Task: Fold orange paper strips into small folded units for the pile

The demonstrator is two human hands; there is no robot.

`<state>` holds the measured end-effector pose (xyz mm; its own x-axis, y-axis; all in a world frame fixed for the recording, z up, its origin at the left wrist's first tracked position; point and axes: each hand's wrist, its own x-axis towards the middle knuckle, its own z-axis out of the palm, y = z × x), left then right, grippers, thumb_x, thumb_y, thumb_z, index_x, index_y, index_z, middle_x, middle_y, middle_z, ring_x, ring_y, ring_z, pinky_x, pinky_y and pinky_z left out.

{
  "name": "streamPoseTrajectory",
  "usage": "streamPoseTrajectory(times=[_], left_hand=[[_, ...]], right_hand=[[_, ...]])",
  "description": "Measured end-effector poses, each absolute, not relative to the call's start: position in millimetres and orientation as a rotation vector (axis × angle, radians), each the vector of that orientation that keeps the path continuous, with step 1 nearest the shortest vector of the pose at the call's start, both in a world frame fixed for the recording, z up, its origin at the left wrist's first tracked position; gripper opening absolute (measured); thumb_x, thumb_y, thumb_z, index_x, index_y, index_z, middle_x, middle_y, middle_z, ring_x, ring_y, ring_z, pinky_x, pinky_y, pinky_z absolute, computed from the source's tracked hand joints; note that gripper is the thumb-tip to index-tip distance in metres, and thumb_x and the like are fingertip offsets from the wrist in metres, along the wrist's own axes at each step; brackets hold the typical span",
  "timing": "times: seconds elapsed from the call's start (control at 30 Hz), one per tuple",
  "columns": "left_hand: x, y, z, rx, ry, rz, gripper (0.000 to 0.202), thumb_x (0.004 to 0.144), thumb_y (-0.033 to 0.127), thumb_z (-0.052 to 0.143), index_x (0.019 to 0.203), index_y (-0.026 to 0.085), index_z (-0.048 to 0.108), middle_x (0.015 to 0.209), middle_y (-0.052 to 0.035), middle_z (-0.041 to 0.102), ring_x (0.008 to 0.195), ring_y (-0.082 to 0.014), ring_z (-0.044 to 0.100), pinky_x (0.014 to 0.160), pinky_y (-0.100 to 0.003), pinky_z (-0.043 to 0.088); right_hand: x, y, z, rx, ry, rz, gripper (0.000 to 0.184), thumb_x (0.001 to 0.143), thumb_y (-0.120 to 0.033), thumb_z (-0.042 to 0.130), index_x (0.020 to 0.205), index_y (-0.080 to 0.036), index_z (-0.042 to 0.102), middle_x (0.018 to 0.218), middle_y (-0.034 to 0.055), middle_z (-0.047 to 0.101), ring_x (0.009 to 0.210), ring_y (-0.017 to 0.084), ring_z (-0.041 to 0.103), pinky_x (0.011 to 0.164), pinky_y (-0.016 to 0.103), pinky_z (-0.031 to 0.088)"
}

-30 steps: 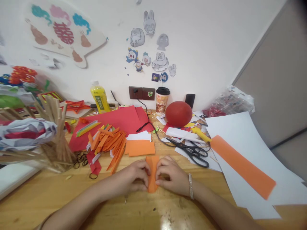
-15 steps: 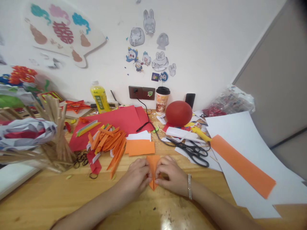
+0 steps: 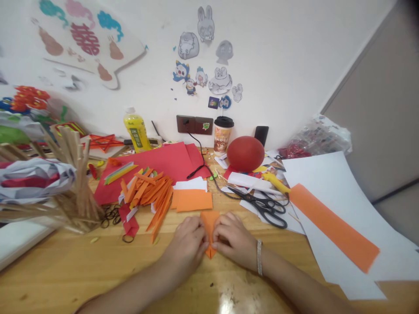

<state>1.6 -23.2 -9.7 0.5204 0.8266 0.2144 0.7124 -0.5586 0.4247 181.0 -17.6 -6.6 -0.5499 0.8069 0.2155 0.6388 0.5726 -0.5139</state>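
A small piece of orange paper (image 3: 209, 224) lies on the wooden table (image 3: 65, 270) straight ahead of me, folded so its near end comes to a point. My left hand (image 3: 188, 242) presses its left side with curled fingers. My right hand (image 3: 232, 240), a bracelet on its wrist, pinches the right side. Both hands meet over the paper and cover most of its lower half.
Black scissors (image 3: 266, 208) lie right of the hands. A flat orange sheet (image 3: 191, 200) and a pile of orange strips (image 3: 150, 194) sit behind. White sheets with a long orange strip (image 3: 334, 226) spread right. A jar of wooden sticks (image 3: 77, 183) stands left. Red paper, bottle, cup, red ball at back.
The paper's near end went from a straight strip to a folded point, and both hands closed in tighter over it. The view shifted slightly.
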Motion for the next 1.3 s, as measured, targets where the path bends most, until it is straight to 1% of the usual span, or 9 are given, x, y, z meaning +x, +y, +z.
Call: streamPoseTrajectory(times=[0.37, 0.57, 0.7, 0.83, 0.97, 1.07, 1.13, 1.2, 1.3], left_hand=[[3.6, -24.7, -6.5, 2.483, 1.308, 0.574, 0.014, 0.078, 0.009, 0.046, 0.07, 0.017, 0.054, 0.084, -0.0055, 0.053, 0.081, -0.0206, 0.048, 0.073, -0.035, 0.042], [9.3, -30.1, -7.7, 2.602, 1.403, 0.508, 0.009, 0.079, 0.012, 0.049, 0.079, 0.015, 0.057, 0.085, -0.0067, 0.053, 0.081, -0.0228, 0.047, 0.072, -0.037, 0.042], [10.4, -31.2, -6.6, 2.62, 1.438, 0.442, 0.008, 0.079, 0.011, 0.05, 0.079, 0.015, 0.056, 0.086, -0.0072, 0.053, 0.082, -0.0235, 0.047, 0.072, -0.037, 0.042], [9.7, -30.8, -6.5, 2.619, 1.433, 0.416, 0.008, 0.08, 0.012, 0.049, 0.08, 0.015, 0.056, 0.087, -0.0073, 0.053, 0.083, -0.0237, 0.047, 0.073, -0.038, 0.042], [8.6, -30.1, -6.6, 2.619, 1.405, 0.478, 0.012, 0.081, 0.012, 0.044, 0.078, 0.016, 0.055, 0.085, -0.0066, 0.054, 0.08, -0.0218, 0.047, 0.071, -0.036, 0.041], [8.2, -29.7, -5.3, 2.602, 1.4, 0.482, 0.011, 0.08, 0.012, 0.045, 0.078, 0.017, 0.055, 0.085, -0.0057, 0.054, 0.079, -0.0213, 0.047, 0.071, -0.036, 0.041], [7.9, -29.6, -4.3, 2.585, 1.405, 0.463, 0.01, 0.079, 0.012, 0.047, 0.078, 0.017, 0.055, 0.085, -0.0059, 0.054, 0.08, -0.0219, 0.048, 0.071, -0.036, 0.041], [7.5, -29.5, -4.0, 2.573, 1.41, 0.46, 0.009, 0.08, 0.012, 0.047, 0.077, 0.016, 0.056, 0.085, -0.0065, 0.054, 0.081, -0.0226, 0.048, 0.072, -0.036, 0.041], [7.4, -29.6, -5.3, 2.563, 1.414, 0.473, 0.009, 0.081, 0.015, 0.048, 0.077, 0.017, 0.056, 0.086, -0.0068, 0.054, 0.082, -0.0229, 0.048, 0.073, -0.037, 0.041]], right_hand=[[177.9, -20.6, -11.2, -1.211, -2.392, 0.451, 0.014, 0.075, -0.018, 0.066, 0.073, -0.019, 0.053, 0.082, -0.0007, 0.052, 0.083, 0.017, 0.043, 0.077, 0.03, 0.032], [177.0, -22.1, -8.9, -1.25, -2.398, 0.42, 0.012, 0.076, -0.018, 0.064, 0.074, -0.019, 0.052, 0.082, 0.0003, 0.051, 0.082, 0.018, 0.042, 0.075, 0.031, 0.031], [177.6, -23.5, -6.7, -1.227, -2.389, 0.435, 0.012, 0.077, -0.019, 0.062, 0.074, -0.019, 0.05, 0.082, -0.0001, 0.05, 0.082, 0.017, 0.042, 0.074, 0.031, 0.031], [176.1, -24.5, -6.2, -1.254, -2.369, 0.453, 0.024, 0.07, -0.029, 0.069, 0.073, -0.019, 0.048, 0.081, -0.0011, 0.047, 0.081, 0.017, 0.042, 0.074, 0.03, 0.031], [174.3, -24.7, -6.7, -1.311, -2.353, 0.444, 0.029, 0.062, -0.029, 0.072, 0.075, -0.02, 0.048, 0.082, -0.0018, 0.047, 0.082, 0.017, 0.042, 0.076, 0.031, 0.032], [175.9, -23.7, -5.8, -1.308, -2.34, 0.499, 0.033, 0.059, -0.031, 0.075, 0.077, -0.021, 0.049, 0.084, -0.002, 0.048, 0.084, 0.018, 0.042, 0.077, 0.031, 0.032], [178.4, -22.3, -5.4, -1.275, -2.307, 0.564, 0.03, 0.062, -0.031, 0.075, 0.076, -0.021, 0.051, 0.083, -0.0019, 0.049, 0.084, 0.018, 0.044, 0.077, 0.031, 0.033], [180.8, -20.5, -6.1, -1.238, -2.272, 0.614, 0.022, 0.068, -0.026, 0.071, 0.075, -0.02, 0.052, 0.082, -0.0018, 0.051, 0.084, 0.017, 0.045, 0.077, 0.03, 0.033], [181.8, -18.2, -9.3, -1.235, -2.258, 0.6, 0.016, 0.072, -0.022, 0.068, 0.074, -0.02, 0.052, 0.08, -0.0018, 0.051, 0.084, 0.017, 0.046, 0.076, 0.03, 0.033]])
